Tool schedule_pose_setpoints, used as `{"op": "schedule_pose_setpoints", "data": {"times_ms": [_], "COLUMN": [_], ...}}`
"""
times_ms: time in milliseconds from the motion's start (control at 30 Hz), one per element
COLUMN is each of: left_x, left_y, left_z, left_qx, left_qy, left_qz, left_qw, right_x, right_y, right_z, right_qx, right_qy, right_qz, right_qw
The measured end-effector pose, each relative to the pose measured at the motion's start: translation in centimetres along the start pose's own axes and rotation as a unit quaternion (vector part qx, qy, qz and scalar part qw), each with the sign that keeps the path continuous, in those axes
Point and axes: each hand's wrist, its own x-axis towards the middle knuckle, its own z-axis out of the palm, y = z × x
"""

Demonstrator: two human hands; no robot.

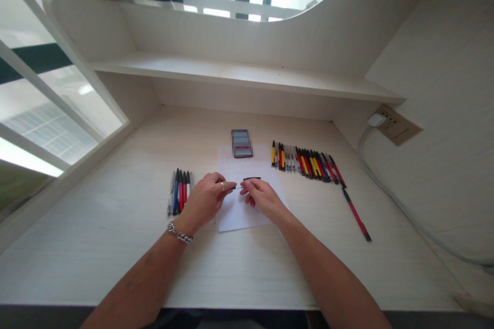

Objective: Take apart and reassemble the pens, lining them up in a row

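Note:
My left hand (206, 198) and my right hand (260, 196) meet over a white sheet of paper (247, 218) on the desk. Between the fingertips of both hands is a small blue pen part (236, 186), pinched from each side. A short black pen piece (251, 179) lies on the paper just beyond my right fingers. A few assembled pens (179, 191), blue, red and black, lie in a row left of my left hand. A long row of red, yellow and black pens (306, 163) lies to the right.
A single red pen (355, 214) lies apart at the right. A small dark phone-like object (242, 143) rests at the paper's far edge. A wall socket with a white cable (389, 122) is at the right. A shelf (239, 74) overhangs the desk's back.

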Motion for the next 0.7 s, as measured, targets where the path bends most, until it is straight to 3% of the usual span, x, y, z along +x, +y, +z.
{"op": "schedule_pose_setpoints", "data": {"times_ms": [133,267,567,700], "left_x": [0.1,0.2,0.2,0.2], "left_y": [0.5,0.7,0.6,0.7], "left_z": [0.2,-0.1,0.0,0.2], "left_qx": [-0.043,-0.043,-0.056,-0.075], "left_qy": [0.014,0.011,0.022,0.028], "left_qz": [0.041,0.06,0.083,0.069], "left_qw": [0.998,0.997,0.995,0.994], "right_x": [-0.3,-0.7,-0.6,-0.4], "right_y": [-0.3,-0.8,-0.6,-0.3], "right_z": [0.7,0.8,0.4,-0.3], "right_qx": [0.123,0.166,0.165,0.107], "right_qy": [-0.045,-0.079,-0.098,-0.101], "right_qz": [0.05,0.067,0.059,0.029], "right_qw": [0.99,0.981,0.98,0.989]}}
